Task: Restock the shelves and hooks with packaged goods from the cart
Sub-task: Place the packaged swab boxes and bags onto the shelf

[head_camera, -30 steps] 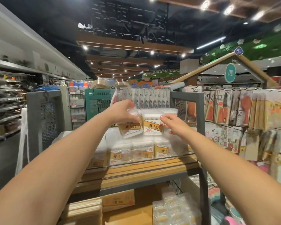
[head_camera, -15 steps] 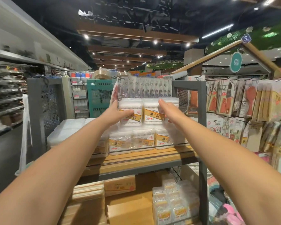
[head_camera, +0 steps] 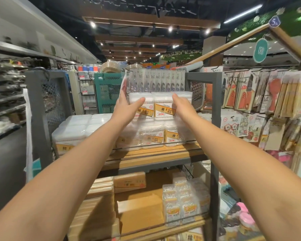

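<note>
A shrink-wrapped pack of clear cotton swab boxes (head_camera: 161, 105) with yellow labels sits as a second layer on a lower row of the same packs (head_camera: 153, 134), on the wooden shelf (head_camera: 155, 153). My left hand (head_camera: 127, 108) grips the pack's left end, thumb across the front and fingers round the side. My right hand (head_camera: 184, 106) presses with straight fingers against the pack's right front. Behind the pack stands a row of slim "Sticky" packets (head_camera: 156, 80).
The grey metal shelf frame (head_camera: 215, 108) rises just right of my right hand. Packaged goods hang on hooks (head_camera: 268, 94) further right. White lidded boxes (head_camera: 76, 126) fill the shelf's left side. A lower shelf holds small swab packs (head_camera: 184, 202) and wooden items (head_camera: 97, 197).
Both hands lifted the swab pack up and pushed it back onto the lower row. The view has moved closer to the shelf.
</note>
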The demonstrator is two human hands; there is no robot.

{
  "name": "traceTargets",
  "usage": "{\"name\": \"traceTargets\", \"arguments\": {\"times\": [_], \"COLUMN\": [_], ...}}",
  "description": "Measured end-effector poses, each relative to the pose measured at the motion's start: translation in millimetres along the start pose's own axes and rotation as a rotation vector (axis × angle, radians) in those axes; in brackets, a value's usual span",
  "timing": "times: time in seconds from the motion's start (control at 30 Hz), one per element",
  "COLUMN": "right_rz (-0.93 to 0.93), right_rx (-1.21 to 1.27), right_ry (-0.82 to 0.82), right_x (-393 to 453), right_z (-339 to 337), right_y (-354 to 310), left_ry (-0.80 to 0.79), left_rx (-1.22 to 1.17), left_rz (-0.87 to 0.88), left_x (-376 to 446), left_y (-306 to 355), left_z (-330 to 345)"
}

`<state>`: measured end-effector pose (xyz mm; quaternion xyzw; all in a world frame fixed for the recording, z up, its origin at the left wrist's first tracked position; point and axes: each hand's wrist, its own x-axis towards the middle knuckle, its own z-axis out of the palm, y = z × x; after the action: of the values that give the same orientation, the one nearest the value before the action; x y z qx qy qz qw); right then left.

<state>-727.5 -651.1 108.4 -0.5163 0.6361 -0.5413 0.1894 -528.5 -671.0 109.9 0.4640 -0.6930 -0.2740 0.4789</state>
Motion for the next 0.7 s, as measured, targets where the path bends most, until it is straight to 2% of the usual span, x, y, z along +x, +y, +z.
{"name": "traceTargets", "arguments": {"times": [0.13, 0.3, 0.4, 0.6, 0.7], "right_rz": [-0.065, -0.146, -0.074, 0.235, 0.382], "right_rx": [0.035, 0.030, 0.028, -0.016, -0.036], "right_ry": [0.009, 0.101, 0.153, 0.377, 0.426], "right_x": [-28.3, -99.3, -151.7, -285.5, -372.1], "right_z": [-19.8, -57.9, -93.9, -197.4, -229.9], "right_y": [6.6, 27.7, 56.2, 137.4, 171.0], "left_ry": [0.052, -0.082, -0.163, -0.532, -0.847], "left_rx": [0.087, 0.014, -0.094, -0.323, -0.393], "left_rz": [0.155, 0.240, 0.231, 0.187, 0.152], "left_x": [-34.5, -100.0, -137.7, -225.7, -298.3], "left_y": [17.8, 37.8, 40.1, 46.9, 47.8], "left_z": [10.7, 52.5, 88.4, 181.5, 227.7]}}
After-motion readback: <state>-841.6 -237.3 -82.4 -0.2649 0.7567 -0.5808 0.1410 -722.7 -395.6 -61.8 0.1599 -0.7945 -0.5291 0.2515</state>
